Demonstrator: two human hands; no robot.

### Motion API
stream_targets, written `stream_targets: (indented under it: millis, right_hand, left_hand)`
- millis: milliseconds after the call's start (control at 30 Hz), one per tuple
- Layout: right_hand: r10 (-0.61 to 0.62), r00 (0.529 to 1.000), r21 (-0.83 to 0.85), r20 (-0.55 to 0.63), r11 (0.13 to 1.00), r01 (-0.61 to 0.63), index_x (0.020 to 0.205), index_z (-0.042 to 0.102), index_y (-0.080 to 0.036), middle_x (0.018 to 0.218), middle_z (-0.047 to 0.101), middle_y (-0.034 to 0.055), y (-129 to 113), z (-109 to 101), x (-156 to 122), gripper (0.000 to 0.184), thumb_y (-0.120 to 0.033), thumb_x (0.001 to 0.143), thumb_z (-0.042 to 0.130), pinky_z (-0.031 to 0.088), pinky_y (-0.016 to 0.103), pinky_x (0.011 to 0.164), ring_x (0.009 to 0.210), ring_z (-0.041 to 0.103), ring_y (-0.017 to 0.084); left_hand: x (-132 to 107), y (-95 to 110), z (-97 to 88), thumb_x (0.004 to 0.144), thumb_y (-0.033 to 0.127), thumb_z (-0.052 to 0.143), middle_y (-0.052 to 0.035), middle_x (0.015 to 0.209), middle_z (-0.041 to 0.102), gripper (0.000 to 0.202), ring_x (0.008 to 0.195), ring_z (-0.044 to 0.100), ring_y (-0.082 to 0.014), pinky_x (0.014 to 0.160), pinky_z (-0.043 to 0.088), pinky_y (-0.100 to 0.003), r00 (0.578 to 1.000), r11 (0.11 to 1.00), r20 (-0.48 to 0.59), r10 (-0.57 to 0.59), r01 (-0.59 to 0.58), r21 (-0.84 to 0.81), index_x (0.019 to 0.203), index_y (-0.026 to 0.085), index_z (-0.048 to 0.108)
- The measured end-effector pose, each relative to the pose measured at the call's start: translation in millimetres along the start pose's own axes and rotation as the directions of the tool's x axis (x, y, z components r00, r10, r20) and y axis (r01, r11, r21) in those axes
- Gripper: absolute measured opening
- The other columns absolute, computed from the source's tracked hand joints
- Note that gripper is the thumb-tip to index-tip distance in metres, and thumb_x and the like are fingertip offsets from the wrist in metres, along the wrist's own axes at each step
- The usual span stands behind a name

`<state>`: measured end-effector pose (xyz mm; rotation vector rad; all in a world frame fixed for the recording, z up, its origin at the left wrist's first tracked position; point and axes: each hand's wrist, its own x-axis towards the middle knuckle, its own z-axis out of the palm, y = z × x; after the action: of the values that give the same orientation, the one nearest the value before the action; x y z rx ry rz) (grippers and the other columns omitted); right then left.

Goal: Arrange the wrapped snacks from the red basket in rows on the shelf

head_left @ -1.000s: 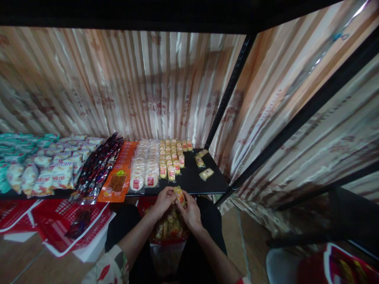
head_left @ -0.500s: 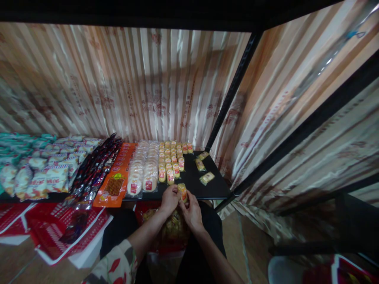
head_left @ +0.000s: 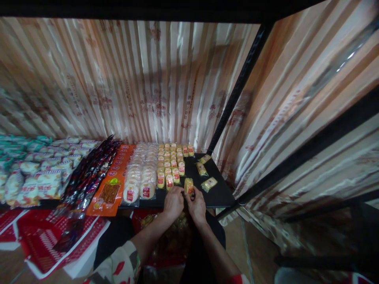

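My right hand (head_left: 197, 206) grips a small yellow snack cake in a clear wrapper (head_left: 188, 186) by its lower end, above the front edge of the black shelf (head_left: 207, 200). My left hand (head_left: 174, 202) is beside it with fingers curled, the tips close to the packet's left edge. Whether those tips touch it or hold anything is hidden. Just behind the hands stand rows of matching yellow cakes (head_left: 169, 181) with red labels. Several more of these packets (head_left: 209, 184) lie loose and flat to the right.
Left of the cakes are rows of round white wrapped crackers (head_left: 147, 189), an orange snack bag (head_left: 108, 193), dark packets (head_left: 85, 173) and white bags (head_left: 49, 183). Red baskets (head_left: 44, 232) stand below. A black post (head_left: 233, 102) rises at the back right corner before a curtain (head_left: 142, 79).
My right hand has moved slightly right with the yellow cake, tilting it more upright. My left hand's fingers have come away from its front. The view has shifted a little.
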<state>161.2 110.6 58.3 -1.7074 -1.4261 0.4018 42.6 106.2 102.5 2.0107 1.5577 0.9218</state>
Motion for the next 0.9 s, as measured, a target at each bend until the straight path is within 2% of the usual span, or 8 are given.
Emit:
stream_targets:
  millis: [67, 167, 267, 400, 500, 700, 900]
  right_hand:
    - [0.008, 1.0, -0.003, -0.008, 1.0, -0.008, 0.114, 0.049, -0.011, 0.099, 0.057, 0.0143, 2.8, 3.9, 8.3, 0.051, -0.047, 0.078, 0.044, 0.051, 0.031, 0.066, 0.079, 0.058, 0.02]
    - [0.007, 1.0, -0.004, -0.021, 1.0, -0.007, 0.114, 0.049, -0.008, 0.1, 0.056, 0.0164, 5.0, 9.4, 20.2, 0.054, -0.047, 0.078, 0.043, 0.05, 0.032, 0.067, 0.077, 0.058, 0.02]
    - [-0.011, 1.0, -0.019, -0.029, 1.0, 0.011, 0.114, 0.049, -0.007, 0.099, 0.057, 0.0166, 4.8, 14.3, 31.5, 0.054, -0.047, 0.078, 0.043, 0.05, 0.032, 0.069, 0.079, 0.058, 0.021]
    - [-0.028, 1.0, -0.053, -0.008, 0.998, 0.027, 0.114, 0.05, -0.007, 0.098, 0.057, 0.0171, 3.7, 20.8, 44.7, 0.052, -0.044, 0.078, 0.044, 0.049, 0.034, 0.071, 0.082, 0.058, 0.022]
    - [-0.038, 0.999, -0.048, -0.021, 0.998, 0.037, 0.114, 0.049, -0.008, 0.097, 0.058, 0.0159, 3.7, 25.8, 52.4, 0.051, -0.043, 0.077, 0.046, 0.048, 0.035, 0.073, 0.083, 0.058, 0.023]
    - [-0.008, 0.999, 0.081, -0.044, 0.997, 0.012, 0.109, 0.047, -0.011, 0.096, 0.06, 0.0137, 5.3, 35.2, 62.1, 0.046, -0.04, 0.074, 0.052, 0.049, 0.033, 0.07, 0.086, 0.058, 0.022]
    - [0.034, 0.999, 0.14, -0.041, 0.99, -0.028, 0.095, 0.046, -0.017, 0.086, 0.058, 0.0077, 9.1, 45.7, 66.3, 0.035, -0.041, 0.071, 0.056, 0.05, 0.03, 0.064, 0.075, 0.059, 0.019]
  left_hand:
    - [-0.1, -3.8, 0.9, 0.075, 0.007, 0.04, -0.0073, 0.105, 0.062, 0.03, 0.111, 0.047, -0.0193, 0.099, 0.037, -0.038, 0.991, 0.978, 0.007, 0.13, -0.129, 0.161, 0.096, 0.016, 0.06]
    - [2.1, -12.5, 4.1, 0.077, 0.01, 0.04, -0.0095, 0.123, 0.053, 0.032, 0.128, 0.028, -0.0243, 0.106, 0.027, -0.044, 0.968, 0.908, 0.028, 0.249, -0.243, 0.342, 0.103, 0.013, 0.059]
    - [6.7, -20.9, 7.1, 0.08, 0.014, 0.038, -0.0096, 0.136, 0.04, 0.036, 0.133, 0.015, -0.0267, 0.107, 0.022, -0.047, 0.947, 0.836, 0.085, 0.309, -0.313, 0.451, 0.112, 0.01, 0.054]
    - [13.1, -27.5, 9.8, 0.081, 0.019, 0.037, -0.0083, 0.143, 0.027, 0.043, 0.134, 0.007, -0.0285, 0.108, 0.019, -0.05, 0.944, 0.786, 0.127, 0.306, -0.325, 0.526, 0.123, 0.01, 0.045]
    - [17.0, -31.8, 12.1, 0.082, 0.02, 0.036, -0.0077, 0.144, 0.025, 0.045, 0.135, 0.005, -0.0282, 0.108, 0.016, -0.051, 0.944, 0.765, 0.141, 0.299, -0.325, 0.556, 0.126, 0.011, 0.043]
    - [22.2, -44.2, 17.5, 0.081, 0.025, 0.039, -0.0086, 0.143, 0.027, 0.051, 0.134, 0.008, -0.0288, 0.108, 0.014, -0.051, 0.944, 0.741, 0.116, 0.309, -0.315, 0.593, 0.13, 0.012, 0.037]
    - [23.4, -51.3, 21.1, 0.08, 0.029, 0.042, -0.0091, 0.142, 0.029, 0.052, 0.133, 0.018, -0.0274, 0.108, 0.013, -0.051, 0.937, 0.705, 0.053, 0.346, -0.297, 0.644, 0.13, 0.016, 0.037]
